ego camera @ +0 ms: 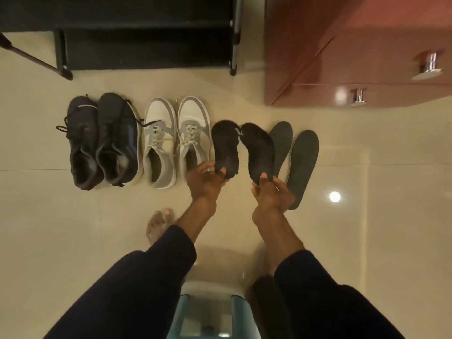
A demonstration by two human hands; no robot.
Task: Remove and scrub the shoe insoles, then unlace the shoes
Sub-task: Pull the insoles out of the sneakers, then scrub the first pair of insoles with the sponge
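My left hand (pixel 206 181) pinches the heel end of a dark, worn insole (pixel 225 145). A second dark insole (pixel 260 152) is held by its heel in my right hand (pixel 271 192). Both insoles point away from me, just above the floor. Two grey insoles (pixel 304 162) lie flat on the tiles to their right, the nearer one (pixel 281 140) partly hidden behind the held insole. A laced grey-and-white pair of shoes (pixel 176 140) stands left of my hands. Further left is a laced black pair (pixel 102 140).
A black shoe rack (pixel 146 45) stands at the back on the beige tiled floor (pixel 367 241). A reddish cabinet (pixel 354 57) with metal knobs is at the right rear. A bare foot (pixel 159 223) rests on the floor. A teal stool (pixel 210 314) is below me.
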